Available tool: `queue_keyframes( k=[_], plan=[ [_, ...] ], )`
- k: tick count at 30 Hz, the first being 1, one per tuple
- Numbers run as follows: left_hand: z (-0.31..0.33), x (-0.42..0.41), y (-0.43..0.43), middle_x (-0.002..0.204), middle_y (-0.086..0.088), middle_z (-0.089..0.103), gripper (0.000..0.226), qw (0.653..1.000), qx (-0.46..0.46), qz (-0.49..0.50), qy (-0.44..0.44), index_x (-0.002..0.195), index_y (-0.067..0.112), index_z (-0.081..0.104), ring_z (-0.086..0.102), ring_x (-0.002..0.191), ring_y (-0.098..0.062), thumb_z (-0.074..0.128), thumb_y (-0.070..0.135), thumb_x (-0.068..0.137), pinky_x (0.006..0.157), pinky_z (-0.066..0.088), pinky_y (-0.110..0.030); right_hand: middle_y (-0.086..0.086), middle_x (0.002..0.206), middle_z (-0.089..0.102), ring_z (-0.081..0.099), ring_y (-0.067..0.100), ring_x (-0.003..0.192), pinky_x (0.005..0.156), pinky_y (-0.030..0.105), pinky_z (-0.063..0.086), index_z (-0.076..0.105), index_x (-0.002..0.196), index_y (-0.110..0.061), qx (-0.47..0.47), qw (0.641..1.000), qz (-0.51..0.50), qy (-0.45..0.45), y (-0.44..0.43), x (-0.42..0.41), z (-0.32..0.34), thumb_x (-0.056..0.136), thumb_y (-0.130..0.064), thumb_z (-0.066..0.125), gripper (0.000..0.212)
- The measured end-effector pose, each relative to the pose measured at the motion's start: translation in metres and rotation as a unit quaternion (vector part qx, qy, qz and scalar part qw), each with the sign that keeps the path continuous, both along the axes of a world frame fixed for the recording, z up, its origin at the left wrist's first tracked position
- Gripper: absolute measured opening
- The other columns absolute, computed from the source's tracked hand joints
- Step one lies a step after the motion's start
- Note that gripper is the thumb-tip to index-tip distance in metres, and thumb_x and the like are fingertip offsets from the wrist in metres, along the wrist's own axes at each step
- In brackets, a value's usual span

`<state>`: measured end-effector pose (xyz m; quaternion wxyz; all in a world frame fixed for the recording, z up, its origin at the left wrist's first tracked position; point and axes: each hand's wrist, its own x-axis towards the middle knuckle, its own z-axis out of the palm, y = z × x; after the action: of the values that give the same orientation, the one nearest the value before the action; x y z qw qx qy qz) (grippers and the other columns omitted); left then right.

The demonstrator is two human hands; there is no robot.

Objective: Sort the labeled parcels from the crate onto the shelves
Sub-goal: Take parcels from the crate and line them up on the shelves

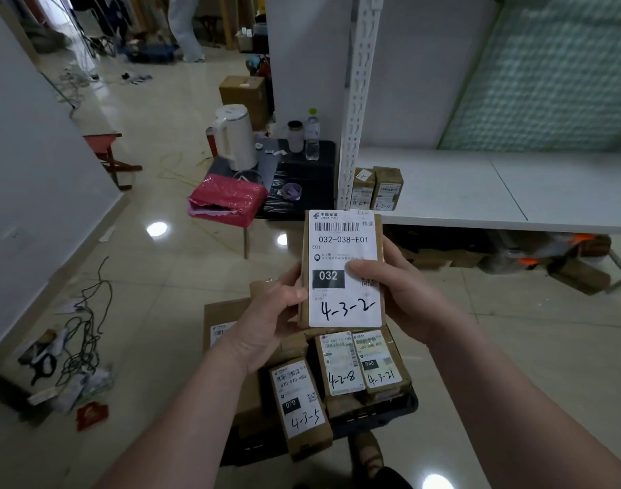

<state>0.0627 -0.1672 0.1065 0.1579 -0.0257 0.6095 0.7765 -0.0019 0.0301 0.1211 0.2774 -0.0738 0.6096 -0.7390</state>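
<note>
Just one parcel, two hands.

Shelf wide open right of two parcels; upright post flanks left.

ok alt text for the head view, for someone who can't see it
A person holds up a brown parcel hand-marked 4-3-2, left grip on its left edge and right grip on its right, above a dark crate of more labelled parcels. Two small parcels stand on the white shelf behind.
</note>
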Motion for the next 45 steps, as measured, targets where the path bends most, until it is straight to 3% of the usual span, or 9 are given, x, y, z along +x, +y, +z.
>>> queue_keyframes(
  k=[3, 8, 15, 22, 27, 31, 34, 38, 45],
  plan=[
    [0.000, 0.000, -0.001, 0.121, -0.008, 0.067, 0.073, 0.999, -0.024, 0.022, -0.016, 0.133, 0.025, 0.052, 0.059, 0.116, -0.030, 0.065, 0.043, 0.064, 0.102, 0.043, -0.053, 0.007, 0.119, 0.070, 0.070, 0.034, 0.102, 0.077, 0.047, 0.060, 0.041, 0.142, -0.036, 0.001, 1.000, 0.002, 0.004, -0.003, 0.002, -0.002, 0.073, -0.021, 0.077, 0.080],
    [0.000, -0.004, 0.002, 0.102, 0.001, 0.074, 0.067, 0.993, -0.064, 0.086, -0.041, 0.121, 0.026, 0.058, 0.067, 0.102, -0.022, 0.073, 0.044, 0.058, 0.100, 0.045, -0.050, 0.009, 0.116, 0.071, 0.073, 0.032, 0.092, 0.063, 0.033, 0.058, 0.040, 0.142, -0.038, 0.004, 1.000, -0.017, 0.004, -0.005, 0.003, -0.003, 0.069, -0.016, 0.079, 0.087],
    [0.002, -0.016, 0.016, 0.096, -0.001, 0.075, 0.061, 0.991, -0.073, 0.107, -0.035, 0.107, 0.028, 0.065, 0.069, 0.094, -0.021, 0.071, 0.049, 0.050, 0.095, 0.049, -0.048, 0.007, 0.111, 0.073, 0.073, 0.032, 0.091, 0.063, 0.034, 0.059, 0.043, 0.138, -0.041, 0.016, 1.000, -0.015, 0.015, 0.007, -0.006, 0.000, 0.071, -0.016, 0.077, 0.079],
    [0.002, -0.032, 0.042, 0.096, 0.002, 0.075, 0.068, 0.990, -0.099, 0.092, -0.048, 0.111, 0.027, 0.063, 0.067, 0.099, -0.021, 0.073, 0.051, 0.047, 0.092, 0.049, -0.042, 0.009, 0.115, 0.071, 0.072, 0.035, 0.094, 0.067, 0.038, 0.059, 0.040, 0.139, -0.043, 0.020, 1.000, -0.007, -0.005, 0.040, -0.021, -0.005, 0.071, -0.018, 0.079, 0.083],
    [-0.001, -0.053, 0.103, 0.100, 0.001, 0.074, 0.074, 0.990, -0.101, 0.042, -0.084, 0.115, 0.026, 0.061, 0.065, 0.103, -0.023, 0.078, 0.051, 0.047, 0.095, 0.047, -0.044, 0.004, 0.118, 0.070, 0.072, 0.028, 0.097, 0.080, 0.045, 0.060, 0.039, 0.138, -0.046, 0.071, 0.997, -0.013, 0.000, 0.106, -0.030, -0.008, 0.069, -0.026, 0.080, 0.083],
    [-0.004, -0.075, 0.181, 0.101, -0.001, 0.074, 0.063, 0.993, -0.079, -0.001, -0.084, 0.120, 0.022, 0.059, 0.071, 0.092, -0.020, 0.080, 0.036, 0.062, 0.077, 0.056, -0.036, 0.003, 0.124, 0.067, 0.070, 0.024, 0.103, 0.088, 0.044, 0.056, 0.034, 0.143, -0.045, 0.104, 0.994, -0.032, -0.004, 0.185, -0.038, -0.009, 0.076, -0.022, 0.081, 0.084],
    [-0.007, -0.090, 0.239, 0.106, 0.004, 0.073, 0.070, 0.992, -0.103, -0.004, -0.075, 0.123, 0.026, 0.058, 0.068, 0.100, -0.017, 0.078, 0.047, 0.059, 0.091, 0.050, -0.039, 0.000, 0.127, 0.065, 0.069, 0.021, 0.106, 0.089, 0.042, 0.055, 0.038, 0.142, -0.044, 0.117, 0.992, -0.039, -0.004, 0.244, -0.048, -0.007, 0.075, -0.027, 0.077, 0.079],
    [-0.014, -0.100, 0.300, 0.107, 0.007, 0.072, 0.056, 0.995, -0.087, 0.006, -0.056, 0.120, 0.031, 0.060, 0.068, 0.099, -0.013, 0.074, 0.045, 0.067, 0.089, 0.051, -0.038, -0.002, 0.127, 0.066, 0.067, 0.020, 0.110, 0.098, 0.051, 0.050, 0.036, 0.145, -0.039, 0.135, 0.990, -0.027, -0.022, 0.302, -0.064, -0.010, 0.067, -0.037, 0.078, 0.089],
    [-0.017, -0.107, 0.351, 0.113, 0.008, 0.070, 0.065, 0.994, -0.062, 0.069, -0.064, 0.127, 0.031, 0.055, 0.067, 0.103, -0.014, 0.077, 0.041, 0.067, 0.091, 0.050, -0.040, -0.008, 0.110, 0.074, 0.069, 0.014, 0.103, 0.090, 0.042, 0.053, 0.043, 0.141, -0.033, 0.161, 0.985, 0.043, -0.053, 0.356, -0.081, -0.023, 0.068, -0.039, 0.083, 0.084]
  ],
)
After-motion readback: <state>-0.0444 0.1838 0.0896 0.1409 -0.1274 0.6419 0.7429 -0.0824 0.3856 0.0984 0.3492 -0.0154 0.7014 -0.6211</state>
